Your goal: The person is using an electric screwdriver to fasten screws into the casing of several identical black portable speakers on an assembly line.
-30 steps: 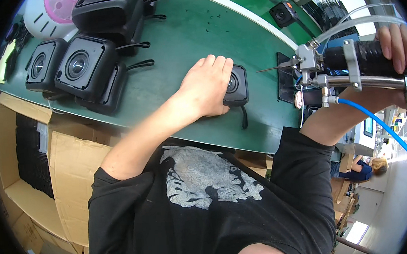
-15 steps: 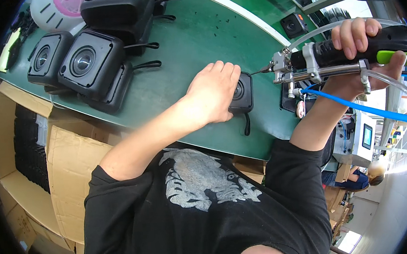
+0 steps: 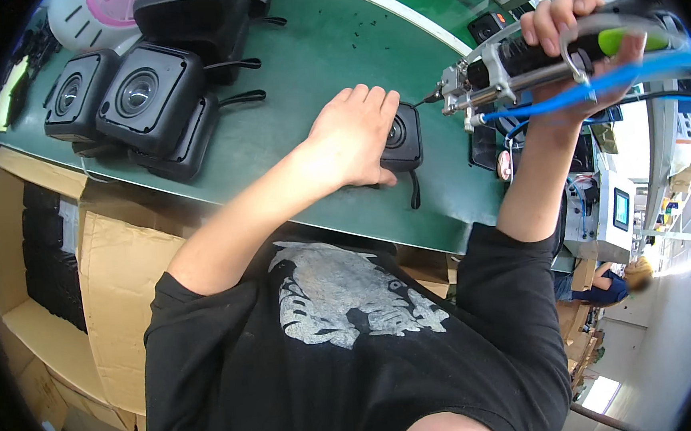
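A small black square speaker [image 3: 410,148] with a round cone and a strap loop lies face up on the green bench. My left hand [image 3: 354,137] is closed over its left side, fingers across the far edge and thumb at the near edge, hiding much of it. In my right hand [image 3: 565,28] is a black electric screwdriver [image 3: 511,61] with a metal screw-feeding head, a green lever and hoses. It lies nearly level, pointing left, its thin bit at the speaker's far right corner. Whether the bit touches a screw is too small to tell.
Several similar speakers [image 3: 142,98] with strap loops are stacked at the left of the bench [image 3: 309,42]. Behind them sits a white and pink rounded object [image 3: 99,16]. An open cardboard box [image 3: 131,302] stands below. Blue hose [image 3: 616,76] runs off right; another person [image 3: 607,284] is farther away.
My right hand and the screwdriver have shifted up and left in the picture, and the blue hose has swung upward. The left hand stays on the speaker; the whole view has shifted slightly.
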{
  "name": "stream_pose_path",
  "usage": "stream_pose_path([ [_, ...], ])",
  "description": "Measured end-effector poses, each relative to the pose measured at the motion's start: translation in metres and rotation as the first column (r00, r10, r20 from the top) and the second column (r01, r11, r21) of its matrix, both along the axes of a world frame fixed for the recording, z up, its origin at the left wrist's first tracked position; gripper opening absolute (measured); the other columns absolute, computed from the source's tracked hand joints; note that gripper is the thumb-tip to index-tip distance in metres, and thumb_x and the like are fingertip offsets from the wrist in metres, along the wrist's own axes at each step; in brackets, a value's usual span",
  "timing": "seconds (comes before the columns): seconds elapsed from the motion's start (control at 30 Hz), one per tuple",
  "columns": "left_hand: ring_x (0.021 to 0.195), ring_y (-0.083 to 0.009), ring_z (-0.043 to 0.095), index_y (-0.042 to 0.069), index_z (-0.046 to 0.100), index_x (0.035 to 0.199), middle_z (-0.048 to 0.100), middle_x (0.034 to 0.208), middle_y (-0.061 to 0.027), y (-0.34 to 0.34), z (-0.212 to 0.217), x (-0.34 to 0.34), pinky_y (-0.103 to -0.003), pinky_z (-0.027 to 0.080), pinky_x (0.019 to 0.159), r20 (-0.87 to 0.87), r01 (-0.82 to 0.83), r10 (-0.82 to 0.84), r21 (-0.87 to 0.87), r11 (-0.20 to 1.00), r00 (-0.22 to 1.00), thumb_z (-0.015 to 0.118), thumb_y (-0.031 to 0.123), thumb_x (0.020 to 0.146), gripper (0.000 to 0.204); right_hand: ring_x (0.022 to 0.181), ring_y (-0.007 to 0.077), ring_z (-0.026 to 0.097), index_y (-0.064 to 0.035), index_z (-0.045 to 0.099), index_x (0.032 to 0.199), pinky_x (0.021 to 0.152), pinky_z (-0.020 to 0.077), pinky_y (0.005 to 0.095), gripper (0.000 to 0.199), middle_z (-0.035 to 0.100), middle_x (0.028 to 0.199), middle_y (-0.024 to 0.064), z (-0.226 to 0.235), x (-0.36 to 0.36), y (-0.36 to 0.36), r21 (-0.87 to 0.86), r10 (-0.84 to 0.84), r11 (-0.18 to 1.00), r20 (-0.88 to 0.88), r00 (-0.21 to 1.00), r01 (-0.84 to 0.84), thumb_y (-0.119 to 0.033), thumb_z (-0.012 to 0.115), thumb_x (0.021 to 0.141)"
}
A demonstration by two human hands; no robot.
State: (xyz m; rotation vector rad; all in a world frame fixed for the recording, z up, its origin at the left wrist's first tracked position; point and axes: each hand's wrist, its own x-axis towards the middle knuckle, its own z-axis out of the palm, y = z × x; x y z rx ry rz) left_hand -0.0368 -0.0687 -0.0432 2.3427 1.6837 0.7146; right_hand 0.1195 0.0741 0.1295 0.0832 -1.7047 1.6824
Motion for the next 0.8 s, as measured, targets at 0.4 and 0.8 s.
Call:
stream_pose_path([
  [0.4, 0.109, -0.0319, 0.054, -0.008, 0.047, 0.124, 0.057, 0.113, -0.0193, 0.024, 0.011, 0.012, -0.039, 0.041, 0.099, -0.081, 0.144, -0.147, -0.043, 0.989, 0.986, 0.082, 0.051, 0.060, 0.094, 0.072, 0.0155, 0.059, -0.0057, 0.048, 0.102, 0.075, 0.0444, 0.0300, 0.066, 0.056, 0.083, 0.0047, 0.084, 0.058, 0.003, 0.188, 0.109, 0.977, -0.012, 0.994, -0.104, -0.052, 0.077, 0.065],
  [0.8, 0.114, -0.0261, 0.052, -0.003, 0.049, 0.123, 0.056, 0.115, -0.0142, 0.024, 0.012, 0.020, -0.037, 0.041, 0.097, -0.128, 0.070, -0.090, -0.155, 0.985, 0.988, 0.081, 0.044, 0.061, 0.084, 0.071, 0.0152, 0.058, -0.0056, 0.048, 0.102, 0.073, 0.0436, 0.0302, 0.064, 0.055, 0.083, 0.0043, 0.047, 0.058, -0.048, 0.152, -0.009, 0.988, -0.078, 0.997, 0.021, -0.052, 0.075, 0.068],
])
